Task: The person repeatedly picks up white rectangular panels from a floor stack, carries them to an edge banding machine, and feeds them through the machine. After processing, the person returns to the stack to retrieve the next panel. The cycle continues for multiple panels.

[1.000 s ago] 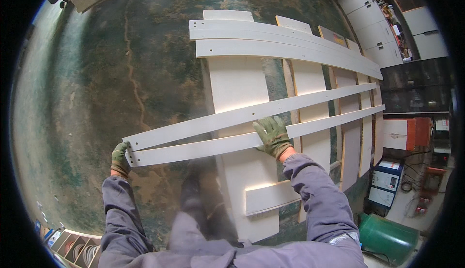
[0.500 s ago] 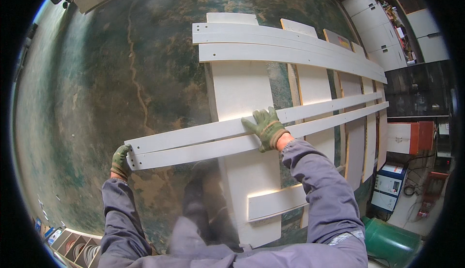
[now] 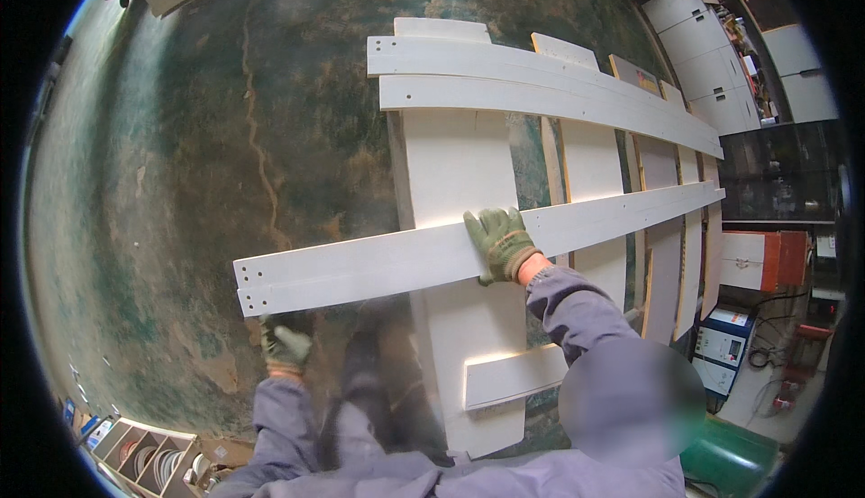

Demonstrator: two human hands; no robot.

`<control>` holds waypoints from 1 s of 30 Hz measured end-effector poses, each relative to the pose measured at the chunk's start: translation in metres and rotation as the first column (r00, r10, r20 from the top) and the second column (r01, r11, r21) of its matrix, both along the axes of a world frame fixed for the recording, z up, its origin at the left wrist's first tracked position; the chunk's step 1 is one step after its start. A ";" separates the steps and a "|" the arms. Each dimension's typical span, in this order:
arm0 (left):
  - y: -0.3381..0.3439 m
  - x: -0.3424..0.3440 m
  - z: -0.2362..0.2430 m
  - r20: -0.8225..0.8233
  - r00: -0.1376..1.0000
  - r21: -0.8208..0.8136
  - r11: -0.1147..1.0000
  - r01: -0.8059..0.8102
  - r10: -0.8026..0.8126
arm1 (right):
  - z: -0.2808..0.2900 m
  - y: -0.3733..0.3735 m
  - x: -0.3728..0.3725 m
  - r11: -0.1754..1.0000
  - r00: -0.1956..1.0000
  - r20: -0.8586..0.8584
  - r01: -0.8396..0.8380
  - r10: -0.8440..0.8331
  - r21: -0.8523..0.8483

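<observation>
My right hand [image 3: 501, 244], in a green knit glove, lies with fingers spread on a pair of white slats [image 3: 351, 273] that run edge to edge across several wide pale boards [image 3: 464, 313]. The slats have small holes at their left ends. My left hand [image 3: 286, 345], gloved alike, is off the slats, just below their left end, loosely open and slightly blurred. More white slats [image 3: 541, 93] lie parallel across the far part of the boards. A short white board [image 3: 505, 381] lies nearer me, partly hidden by my right arm.
Under the boards is a mottled dark green floor [image 3: 180, 183]. On the right stand white cabinets [image 3: 712, 75], a red and white box [image 3: 748, 259], a blue and white machine [image 3: 719, 349] with cables, and a green cylinder [image 3: 734, 448]. A compartmented rack [image 3: 149, 453] sits at the lower left.
The two nearer slats have come together, closing the gap between them. My left hand has left their end and moved down and right; my right hand stays pressed on them.
</observation>
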State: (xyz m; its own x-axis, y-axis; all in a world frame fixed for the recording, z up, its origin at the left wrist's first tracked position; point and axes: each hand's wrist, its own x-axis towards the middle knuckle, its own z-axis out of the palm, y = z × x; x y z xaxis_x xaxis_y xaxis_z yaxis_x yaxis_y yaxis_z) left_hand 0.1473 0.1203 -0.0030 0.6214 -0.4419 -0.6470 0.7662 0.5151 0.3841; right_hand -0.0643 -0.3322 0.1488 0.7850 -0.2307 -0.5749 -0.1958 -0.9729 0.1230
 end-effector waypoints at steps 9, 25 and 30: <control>0.009 0.019 -0.028 -0.023 0.988 0.074 0.986 -0.151 0.153 | 0.008 0.045 0.013 0.991 0.990 0.140 -0.037 0.019 0.126; 0.260 0.063 0.139 0.635 0.655 0.759 0.487 -0.432 -0.409 | 0.150 0.247 -0.025 0.973 0.870 0.489 -0.167 0.068 0.161; 0.293 0.011 0.185 0.636 0.761 0.601 0.699 -0.387 -0.125 | 0.105 0.289 -0.069 0.978 0.677 0.728 -0.206 0.113 0.040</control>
